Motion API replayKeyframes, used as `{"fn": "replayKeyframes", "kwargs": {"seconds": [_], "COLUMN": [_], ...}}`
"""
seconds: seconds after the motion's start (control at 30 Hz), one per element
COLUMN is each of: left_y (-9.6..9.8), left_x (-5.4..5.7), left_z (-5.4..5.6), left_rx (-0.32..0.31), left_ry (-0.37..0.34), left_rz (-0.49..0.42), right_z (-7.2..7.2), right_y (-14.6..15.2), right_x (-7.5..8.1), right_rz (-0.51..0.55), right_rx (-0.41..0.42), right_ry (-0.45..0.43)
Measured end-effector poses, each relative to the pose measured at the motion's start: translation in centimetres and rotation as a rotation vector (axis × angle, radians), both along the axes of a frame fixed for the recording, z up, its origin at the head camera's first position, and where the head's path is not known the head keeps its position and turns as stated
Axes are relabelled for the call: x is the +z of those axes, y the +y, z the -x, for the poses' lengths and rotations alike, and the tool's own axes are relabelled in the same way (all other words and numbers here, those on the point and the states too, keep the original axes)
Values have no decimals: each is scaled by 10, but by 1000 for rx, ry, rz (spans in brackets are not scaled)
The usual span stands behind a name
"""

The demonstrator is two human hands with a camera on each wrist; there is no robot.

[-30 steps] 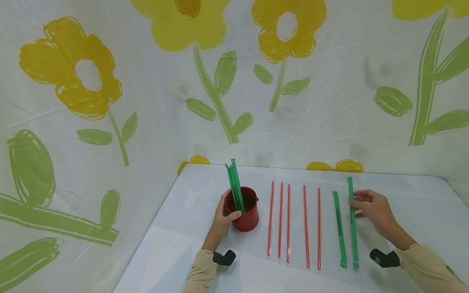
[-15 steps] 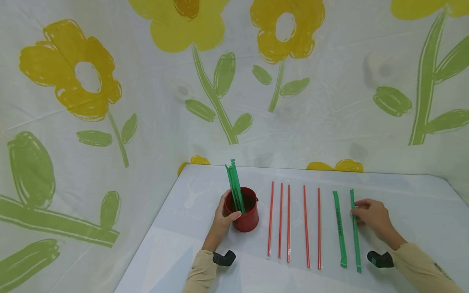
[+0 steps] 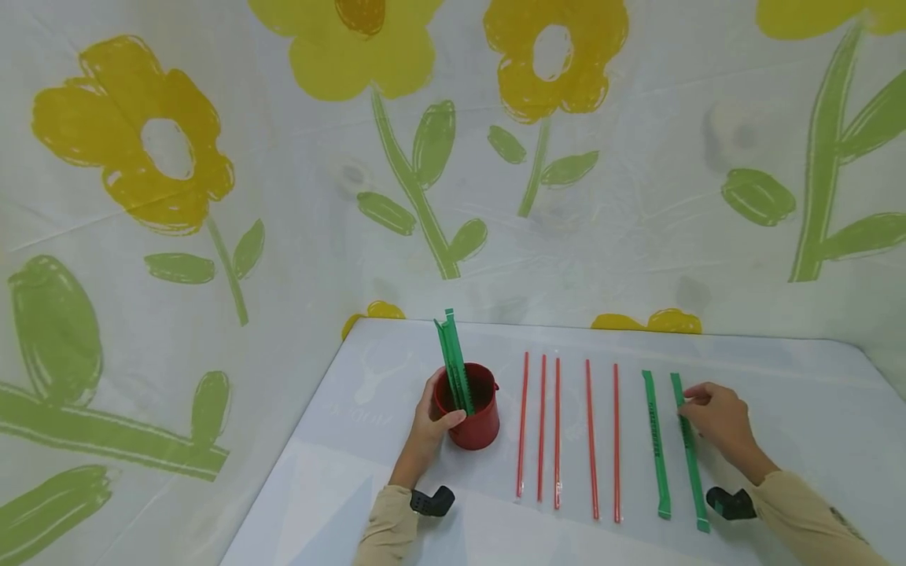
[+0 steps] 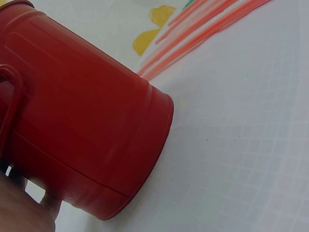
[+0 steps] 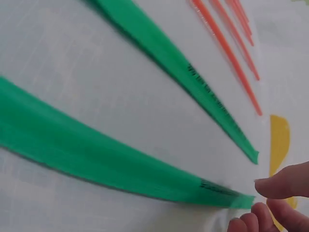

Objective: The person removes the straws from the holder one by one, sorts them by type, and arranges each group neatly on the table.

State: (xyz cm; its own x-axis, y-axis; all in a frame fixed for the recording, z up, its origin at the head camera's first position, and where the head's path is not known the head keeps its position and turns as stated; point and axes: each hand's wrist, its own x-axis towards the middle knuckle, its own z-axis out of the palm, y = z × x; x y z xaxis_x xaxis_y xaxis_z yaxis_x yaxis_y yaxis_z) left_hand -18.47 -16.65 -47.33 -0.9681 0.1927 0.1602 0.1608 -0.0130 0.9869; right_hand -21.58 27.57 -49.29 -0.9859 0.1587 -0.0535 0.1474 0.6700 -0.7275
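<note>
My left hand [image 3: 429, 424] grips the small red metal bucket [image 3: 476, 431], thumb over the rim and fingers round its left side. Several green-wrapped straws [image 3: 453, 358] lean up out of it toward the back. The bucket's side [image 4: 91, 111] fills much of the left wrist view. On the right, my right hand [image 3: 720, 420] pinches a long green-wrapped straw [image 3: 692, 464] near its far end. In the right wrist view thumb and fingertips close at the end of that wrapper [image 5: 120, 162]. A second green-wrapped straw [image 3: 657, 448] lies just left of it, printed in dark letters.
Several red straws [image 3: 591, 440] in clear sleeves lie in a row between bucket and green straws, pointing away from me. The white table [image 3: 318, 487] ends at a cloth backdrop [image 3: 637, 220] printed with yellow flowers. A black wrist device [image 3: 732, 503] sits on each arm.
The right hand has shifted its green straw slightly toward me; its far end has come down and its near end swung right, slanting it. The left hand and bucket stay in place.
</note>
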Motion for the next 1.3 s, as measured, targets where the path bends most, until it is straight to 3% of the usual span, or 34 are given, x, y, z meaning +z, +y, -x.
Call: {"fn": "replayKeyframes", "kwargs": {"seconds": [0.3,0.4,0.53,0.6,0.67,0.8,1.17,1.3], "left_y": [-4,-3,-3,-3,-1,0,0,-1], "left_x": [-24,-27,-17,-9,0,4,1,-11], "left_z": [13,12,7,4,0,-2,-3,4], "left_rx": [5,7,-4,-9,-15,-14,11,10], "left_ry": [5,19,15,8,10,6,-7,2], "left_rz": [-37,-39,-27,-19,-7,4,12,-2], "right_z": [3,13,14,8,8,8,10,10], "right_y": [-16,-18,-36,-51,-59,-76,-114,-127], "right_x": [25,22,41,64,71,83,99,103], "right_rz": [60,80,128,168,180,219,275,327], "right_rx": [64,88,130,157,173,199,261,293], "right_ry": [58,90,138,148,177,190,232,241]}}
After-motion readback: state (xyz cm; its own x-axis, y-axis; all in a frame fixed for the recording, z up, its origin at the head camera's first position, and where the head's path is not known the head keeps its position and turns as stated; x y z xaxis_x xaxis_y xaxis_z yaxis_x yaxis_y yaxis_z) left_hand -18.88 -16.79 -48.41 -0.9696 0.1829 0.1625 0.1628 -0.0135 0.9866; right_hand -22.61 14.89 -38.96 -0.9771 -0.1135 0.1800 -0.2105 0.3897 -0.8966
